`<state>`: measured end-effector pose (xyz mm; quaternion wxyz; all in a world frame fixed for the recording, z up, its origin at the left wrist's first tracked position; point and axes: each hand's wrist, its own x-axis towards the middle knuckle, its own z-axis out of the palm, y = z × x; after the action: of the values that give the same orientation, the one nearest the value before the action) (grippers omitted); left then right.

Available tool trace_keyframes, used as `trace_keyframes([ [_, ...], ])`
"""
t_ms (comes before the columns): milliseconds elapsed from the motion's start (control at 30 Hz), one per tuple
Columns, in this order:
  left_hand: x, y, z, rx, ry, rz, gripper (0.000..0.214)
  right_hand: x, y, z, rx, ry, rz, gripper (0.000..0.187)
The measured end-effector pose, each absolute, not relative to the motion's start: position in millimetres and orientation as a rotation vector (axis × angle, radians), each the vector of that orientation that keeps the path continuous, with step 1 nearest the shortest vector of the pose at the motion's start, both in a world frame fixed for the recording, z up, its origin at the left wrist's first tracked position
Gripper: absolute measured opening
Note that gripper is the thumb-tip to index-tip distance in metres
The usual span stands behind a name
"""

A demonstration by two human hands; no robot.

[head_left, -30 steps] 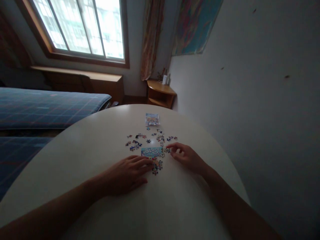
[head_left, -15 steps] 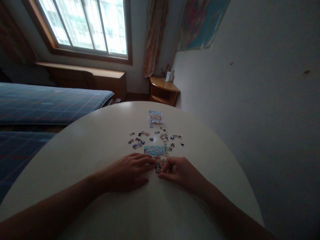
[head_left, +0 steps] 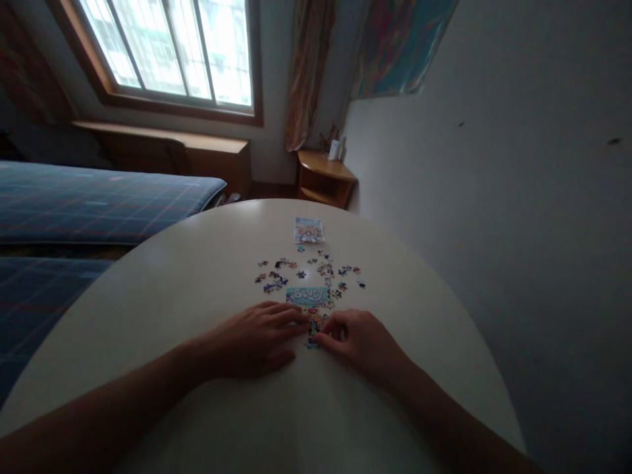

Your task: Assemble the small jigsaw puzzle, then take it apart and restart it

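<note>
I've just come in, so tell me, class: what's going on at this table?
A person is handling a partly joined puzzle on a white table. The left hand lies at its left side; the right hand is pinched at its lower right, though whether it grips a piece is too small to tell. Loose pieces lie beyond, with a picture sheet farthest off.

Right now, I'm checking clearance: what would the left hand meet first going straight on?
The left hand would likely meet the partly assembled jigsaw puzzle first, then perhaps the right hand; present contact is unclear.
</note>
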<state>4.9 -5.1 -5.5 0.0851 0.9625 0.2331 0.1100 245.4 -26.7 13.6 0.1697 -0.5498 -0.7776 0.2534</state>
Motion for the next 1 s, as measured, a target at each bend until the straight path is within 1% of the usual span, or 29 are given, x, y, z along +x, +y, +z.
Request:
trace_keyframes([
  [100,5.1,-5.1,-3.4,2.868,0.663,0.320,0.047,250.3,-25.6,15.9,-1.399,-2.284,0.705,0.002],
  [200,4.7,-4.7,-1.3,2.858,0.624,0.335,0.049,252.5,-25.0,15.0,-1.296,-2.336,0.677,0.007],
  [367,3.5,-5.2,3.1,2.855,0.584,0.326,0.048,252.7,-25.6,14.1,-1.298,-2.375,0.668,0.010],
  [600,1.7,-5.0,4.5,2.862,0.508,0.370,0.059,254.0,-27.6,14.8,-1.335,-2.443,0.554,0.003],
  [733,1.6,-4.8,6.1,2.880,0.495,0.351,0.056,253.3,-29.3,16.4,-1.327,-2.526,0.447,0.001],
  [1000,0.4,-4.7,5.1,2.901,0.464,0.371,0.052,252.7,-30.0,20.5,-1.212,-2.688,0.287,0.005],
])
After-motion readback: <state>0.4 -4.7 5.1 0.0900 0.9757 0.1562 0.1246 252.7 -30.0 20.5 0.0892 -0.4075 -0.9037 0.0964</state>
